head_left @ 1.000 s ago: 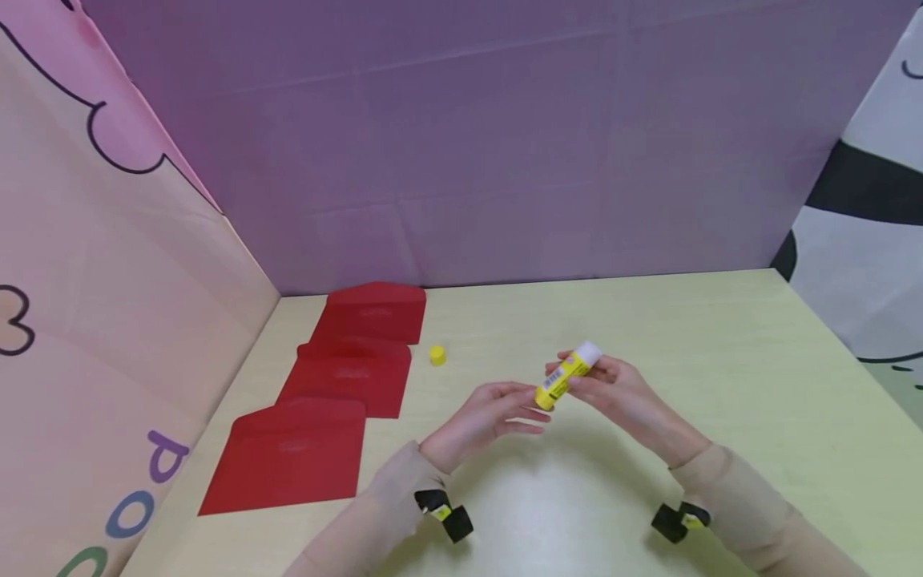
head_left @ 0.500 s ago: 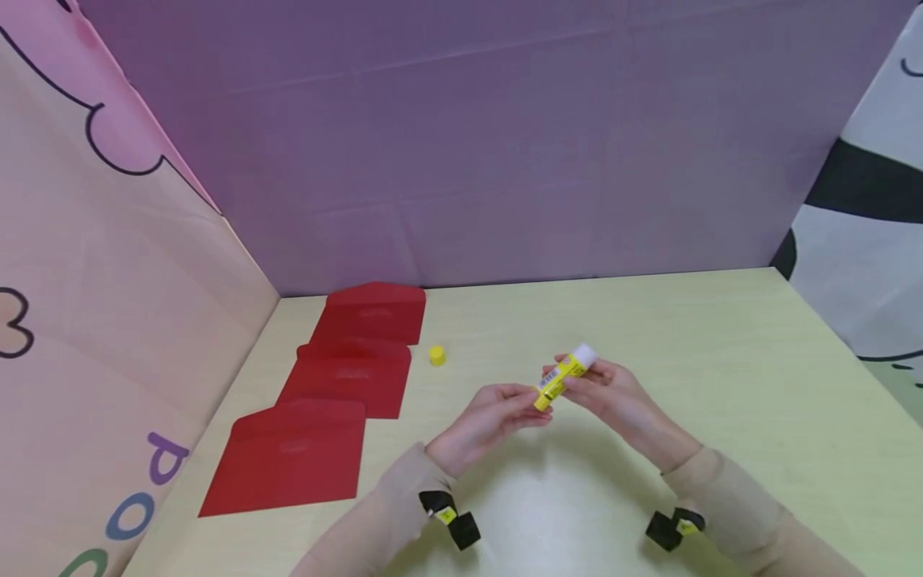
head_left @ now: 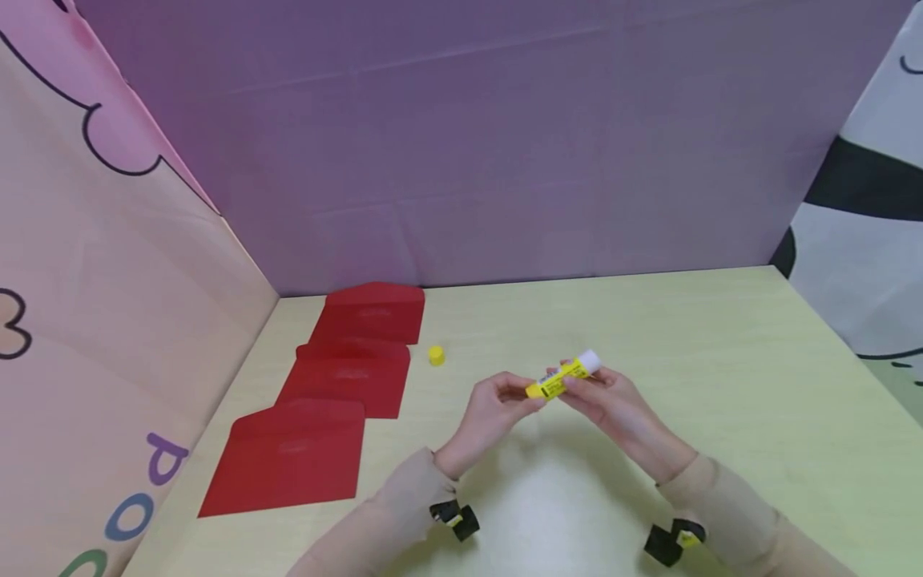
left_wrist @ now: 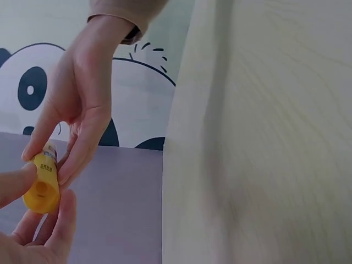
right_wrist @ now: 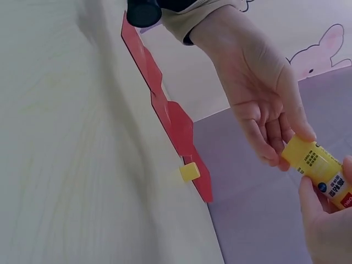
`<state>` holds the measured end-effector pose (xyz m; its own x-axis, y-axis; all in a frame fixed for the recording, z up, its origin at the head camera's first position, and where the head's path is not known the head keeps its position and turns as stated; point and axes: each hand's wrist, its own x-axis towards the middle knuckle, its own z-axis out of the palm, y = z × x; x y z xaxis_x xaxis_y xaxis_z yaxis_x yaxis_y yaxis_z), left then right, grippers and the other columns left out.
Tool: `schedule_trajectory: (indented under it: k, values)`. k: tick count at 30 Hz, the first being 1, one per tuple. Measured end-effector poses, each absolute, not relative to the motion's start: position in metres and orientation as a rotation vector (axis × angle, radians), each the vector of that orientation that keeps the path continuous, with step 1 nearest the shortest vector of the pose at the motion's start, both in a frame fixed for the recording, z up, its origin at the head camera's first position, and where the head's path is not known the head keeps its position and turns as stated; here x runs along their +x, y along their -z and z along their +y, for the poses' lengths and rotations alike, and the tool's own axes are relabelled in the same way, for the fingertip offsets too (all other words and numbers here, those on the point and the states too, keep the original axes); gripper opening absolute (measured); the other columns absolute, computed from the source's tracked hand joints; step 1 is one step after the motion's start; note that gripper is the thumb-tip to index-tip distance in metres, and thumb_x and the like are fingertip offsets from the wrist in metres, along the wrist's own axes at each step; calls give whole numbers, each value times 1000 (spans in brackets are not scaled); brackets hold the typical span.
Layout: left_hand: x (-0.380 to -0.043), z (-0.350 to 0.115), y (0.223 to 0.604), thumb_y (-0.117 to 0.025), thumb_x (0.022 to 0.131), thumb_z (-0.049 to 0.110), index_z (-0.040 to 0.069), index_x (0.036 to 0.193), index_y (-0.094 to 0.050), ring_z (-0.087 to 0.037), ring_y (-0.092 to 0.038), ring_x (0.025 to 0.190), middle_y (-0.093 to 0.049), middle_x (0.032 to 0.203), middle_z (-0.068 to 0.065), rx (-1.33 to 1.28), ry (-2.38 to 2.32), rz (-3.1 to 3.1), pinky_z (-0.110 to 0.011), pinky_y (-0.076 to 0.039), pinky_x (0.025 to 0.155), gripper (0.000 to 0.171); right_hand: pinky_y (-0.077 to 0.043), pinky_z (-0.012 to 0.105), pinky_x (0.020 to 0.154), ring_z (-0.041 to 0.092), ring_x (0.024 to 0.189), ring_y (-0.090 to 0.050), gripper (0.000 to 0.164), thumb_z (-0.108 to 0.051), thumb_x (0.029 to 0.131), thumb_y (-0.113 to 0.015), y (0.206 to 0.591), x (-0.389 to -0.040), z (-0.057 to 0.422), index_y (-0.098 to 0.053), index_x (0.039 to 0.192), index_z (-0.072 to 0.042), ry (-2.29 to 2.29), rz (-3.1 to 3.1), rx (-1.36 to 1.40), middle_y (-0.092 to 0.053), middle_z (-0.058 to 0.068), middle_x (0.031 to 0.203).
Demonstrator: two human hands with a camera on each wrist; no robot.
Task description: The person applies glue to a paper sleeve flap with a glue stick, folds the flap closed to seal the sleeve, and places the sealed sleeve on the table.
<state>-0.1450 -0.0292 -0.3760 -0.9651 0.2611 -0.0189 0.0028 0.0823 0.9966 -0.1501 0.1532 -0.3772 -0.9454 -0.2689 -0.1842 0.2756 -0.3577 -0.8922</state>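
A yellow glue stick with a white end is held up between both hands, over the table. My right hand grips its body near the white end, which points up and to the right. At the other end, the thumb and fingers of my left hand pinch the yellow base. That base faces the camera in the left wrist view. In the right wrist view, the printed label shows between the two hands. A small yellow cap stands apart on the table.
Three red envelopes, a near one, a middle one and a far one, lie in an overlapping row at the left of the pale wooden table. A purple backdrop closes off the back; printed panels stand at both sides.
The left hand's fingers, spread below the base a second ago, have curled and now pinch it. The glue stick has tipped closer to level. Cap and envelopes stay in place.
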Motion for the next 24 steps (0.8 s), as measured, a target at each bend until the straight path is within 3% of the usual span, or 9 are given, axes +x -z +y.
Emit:
schedule_trajectory:
  k: [9,17,21,24]
  values:
    - [-144,-24,392,-72,70,4,1,94,-62,-14,-61,78,-63,91,-8,371,-2019,2375,-21,-50,67,26,-42,26,90,10,96,-58,47,-6,84,-59,379,-149,152,-35,122,8,2357,1495,63,-57,1,102]
    - [-143,-23,401,-73,70,4,1,92,-60,-17,-59,80,-60,90,-7,678,-1907,2675,-25,-50,74,26,-41,27,90,10,97,-58,58,-8,85,-57,379,-147,151,-25,130,10,2352,1479,92,-53,3,107]
    - [-144,-24,401,-71,72,7,1,98,-56,-17,-57,85,-58,96,-6,746,-1830,2685,-24,-48,77,31,-40,26,91,9,98,-57,59,-7,87,-55,379,-147,152,-21,131,11,2358,1486,72,-52,2,108]
    - [-146,-27,397,-69,76,11,3,107,-53,-19,-56,88,-57,101,-7,640,-1874,2536,-27,-48,78,37,-40,26,91,9,97,-58,55,-8,86,-55,379,-147,153,-25,129,9,2380,1472,64,-54,1,105]
